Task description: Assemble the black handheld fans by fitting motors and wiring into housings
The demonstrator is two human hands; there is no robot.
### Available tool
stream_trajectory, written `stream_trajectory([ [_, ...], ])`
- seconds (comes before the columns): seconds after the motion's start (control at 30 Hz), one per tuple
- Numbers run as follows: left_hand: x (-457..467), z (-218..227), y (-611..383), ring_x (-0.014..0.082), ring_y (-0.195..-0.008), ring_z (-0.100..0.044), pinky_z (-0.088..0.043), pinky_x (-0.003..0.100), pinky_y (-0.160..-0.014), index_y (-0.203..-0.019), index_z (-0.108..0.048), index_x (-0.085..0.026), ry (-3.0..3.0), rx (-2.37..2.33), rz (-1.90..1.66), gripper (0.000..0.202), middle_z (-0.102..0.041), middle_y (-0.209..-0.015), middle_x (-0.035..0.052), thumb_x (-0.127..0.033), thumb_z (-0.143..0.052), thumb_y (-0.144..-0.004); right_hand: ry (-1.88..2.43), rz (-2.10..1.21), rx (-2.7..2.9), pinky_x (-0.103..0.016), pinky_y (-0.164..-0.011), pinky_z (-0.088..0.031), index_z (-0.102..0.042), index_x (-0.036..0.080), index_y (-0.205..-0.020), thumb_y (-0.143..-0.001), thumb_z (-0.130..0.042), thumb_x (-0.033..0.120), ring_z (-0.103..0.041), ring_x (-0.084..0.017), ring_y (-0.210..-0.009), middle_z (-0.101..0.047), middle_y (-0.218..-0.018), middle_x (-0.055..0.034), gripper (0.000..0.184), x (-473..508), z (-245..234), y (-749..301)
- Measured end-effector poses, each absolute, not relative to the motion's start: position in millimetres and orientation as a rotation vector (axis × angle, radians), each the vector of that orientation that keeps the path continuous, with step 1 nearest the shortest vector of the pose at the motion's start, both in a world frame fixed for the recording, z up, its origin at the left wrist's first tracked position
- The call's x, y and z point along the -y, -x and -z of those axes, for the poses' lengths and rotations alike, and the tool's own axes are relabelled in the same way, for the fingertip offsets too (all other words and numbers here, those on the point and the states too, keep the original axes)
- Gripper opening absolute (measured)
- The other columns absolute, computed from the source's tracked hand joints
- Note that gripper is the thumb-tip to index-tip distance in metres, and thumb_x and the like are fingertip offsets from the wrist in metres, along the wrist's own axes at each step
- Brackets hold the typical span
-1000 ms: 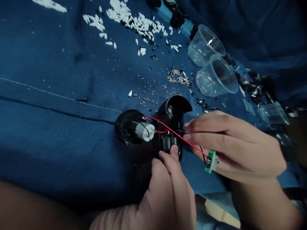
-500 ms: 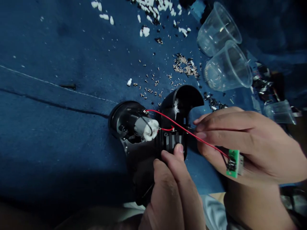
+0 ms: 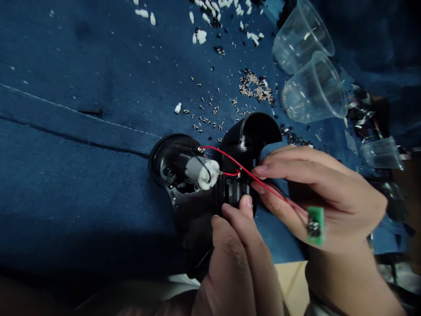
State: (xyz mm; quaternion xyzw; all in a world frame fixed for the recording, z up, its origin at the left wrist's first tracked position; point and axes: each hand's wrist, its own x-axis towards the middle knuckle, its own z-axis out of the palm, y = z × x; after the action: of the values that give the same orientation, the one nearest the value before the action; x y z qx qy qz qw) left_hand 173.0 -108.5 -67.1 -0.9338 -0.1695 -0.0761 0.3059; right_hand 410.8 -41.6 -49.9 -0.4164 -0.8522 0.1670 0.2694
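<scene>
the black plastic housing (image 3: 190, 213) lies opened on the blue cloth-covered tabletop (image 3: 66, 188), directly in front of the person and between the two hands. the left hand (image 3: 238, 259) is nearer to it, reaching up from below with its fingers clamped on the housing's near edge, beside a ribbed black section (image 3: 237, 192). the right hand (image 3: 329, 193) comes in from the right, its thumb and fingertips almost together at the housing's right side; whether they pinch a wire or the housing's edge cannot be told. from these fingertips, the gray motor (image 3: 196, 171) lies to the left, its long axis running from left to right, its white end cap (image 3: 208, 174) facing the right hand. a red wire (image 3: 230, 158) slants from beside the motor down past the right fingertips to a small green circuit board (image 3: 315, 219), which hangs in front of the right palm, slightly blurred. beyond the housing are scattered small screws (image 3: 253, 87), with clear plastic cups (image 3: 314, 90) to their right. a dark bolt (image 3: 94, 112) lies well apart, at the left.
</scene>
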Motion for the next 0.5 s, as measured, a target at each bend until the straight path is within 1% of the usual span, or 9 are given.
stream_trajectory([
  [0.07,108.5,68.8,-172.6,0.0180,-0.101,-0.086,-0.069,0.019,-0.095,-0.147,-0.080,-0.009,2.489,0.434,0.224,0.042,-0.087,-0.133,0.0110,-0.026,-0.063,-0.112,1.164,-0.426,2.250,-0.042,-0.082,-0.068,-0.082,0.032,-0.124,-0.098,-0.084,0.006,-0.077,-0.023,-0.097,-0.081,-0.111,-0.0033,0.037,44.1,51.1,-410.5],
  [0.1,108.3,69.1,-172.3,0.0173,-0.100,-0.086,-0.068,0.017,-0.093,-0.148,-0.079,-0.008,2.490,0.422,0.227,0.042,-0.087,-0.133,0.0115,-0.025,-0.062,-0.113,1.173,-0.424,2.241,-0.042,-0.081,-0.067,-0.083,0.032,-0.122,-0.098,-0.084,0.006,-0.077,-0.023,-0.097,-0.081,-0.110,-0.0033,0.036,45.1,51.7,-410.9],
  [0.17,107.2,69.0,-171.7,0.0176,-0.101,-0.086,-0.069,0.017,-0.090,-0.150,-0.077,-0.009,2.471,0.394,0.213,0.043,-0.087,-0.133,0.0113,-0.024,-0.065,-0.112,1.188,-0.435,2.242,-0.040,-0.081,-0.067,-0.084,0.031,-0.122,-0.099,-0.084,0.006,-0.077,-0.021,-0.096,-0.082,-0.112,-0.0029,0.034,46.6,52.8,-412.3],
  [0.23,104.9,68.2,-170.8,0.0175,-0.100,-0.086,-0.069,0.017,-0.092,-0.149,-0.078,-0.011,2.461,0.390,0.213,0.041,-0.087,-0.132,0.0094,-0.026,-0.067,-0.112,1.192,-0.419,2.267,-0.034,-0.081,-0.068,-0.085,0.029,-0.124,-0.100,-0.085,0.008,-0.078,-0.018,-0.097,-0.082,-0.115,-0.0022,0.032,47.4,53.5,-414.0],
  [0.33,100.0,68.0,-169.8,0.0157,-0.099,-0.085,-0.068,0.015,-0.095,-0.139,-0.083,-0.011,2.506,0.436,0.290,0.036,-0.088,-0.129,0.0065,-0.033,-0.063,-0.117,1.186,-0.303,2.341,-0.027,-0.084,-0.068,-0.084,0.024,-0.127,-0.104,-0.084,0.011,-0.078,-0.014,-0.100,-0.081,-0.118,-0.0026,0.026,47.7,52.5,-415.2],
  [0.4,97.2,69.8,-169.9,0.0159,-0.100,-0.084,-0.067,0.016,-0.095,-0.135,-0.083,-0.010,2.544,0.467,0.353,0.036,-0.088,-0.128,0.0066,-0.035,-0.063,-0.118,1.177,-0.226,2.391,-0.026,-0.087,-0.068,-0.083,0.020,-0.126,-0.105,-0.083,0.012,-0.077,-0.014,-0.101,-0.081,-0.118,-0.0040,0.022,48.2,49.8,-414.8],
  [0.5,95.9,75.7,-170.6,0.0165,-0.100,-0.082,-0.067,0.018,-0.091,-0.137,-0.083,-0.011,2.589,0.452,0.424,0.033,-0.088,-0.128,0.0053,-0.032,-0.072,-0.113,1.157,-0.160,2.416,-0.028,-0.085,-0.067,-0.084,0.018,-0.122,-0.104,-0.084,0.013,-0.077,-0.016,-0.100,-0.082,-0.115,-0.0060,0.019,50.5,44.5,-413.5],
])
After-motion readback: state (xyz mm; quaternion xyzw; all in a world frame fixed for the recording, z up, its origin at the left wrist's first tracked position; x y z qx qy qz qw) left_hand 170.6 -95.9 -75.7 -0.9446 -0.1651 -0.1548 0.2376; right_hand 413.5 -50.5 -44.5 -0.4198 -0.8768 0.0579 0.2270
